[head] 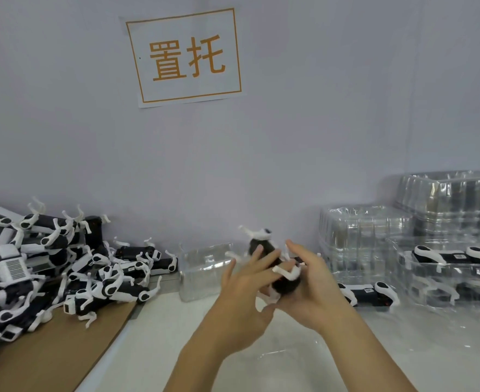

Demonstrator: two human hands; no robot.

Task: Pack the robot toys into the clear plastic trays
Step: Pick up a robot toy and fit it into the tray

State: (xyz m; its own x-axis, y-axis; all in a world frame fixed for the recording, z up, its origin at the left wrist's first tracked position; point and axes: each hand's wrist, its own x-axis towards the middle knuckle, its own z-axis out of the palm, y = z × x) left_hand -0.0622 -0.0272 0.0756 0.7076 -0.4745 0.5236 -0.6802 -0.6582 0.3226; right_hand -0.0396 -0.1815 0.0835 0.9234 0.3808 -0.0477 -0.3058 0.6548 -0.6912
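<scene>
Both hands, left (243, 299) and right (313, 290), fingers grasping robot dog toy (275, 267) | above clear tray (284, 355) | toy pile (49, 267) left of tray

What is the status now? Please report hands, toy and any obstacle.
Both hands, left and right, hold one robot toy above the table. Clear tray lies below, empty. Nothing in the way.

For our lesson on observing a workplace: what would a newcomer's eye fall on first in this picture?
First, the white sign with large orange characters, high on the wall. Next, the two hands, left hand and right hand, at centre, together holding a black-and-white robot toy. Then the big heap of robot toys on the left, and the stacks of clear plastic trays on the right.
</scene>
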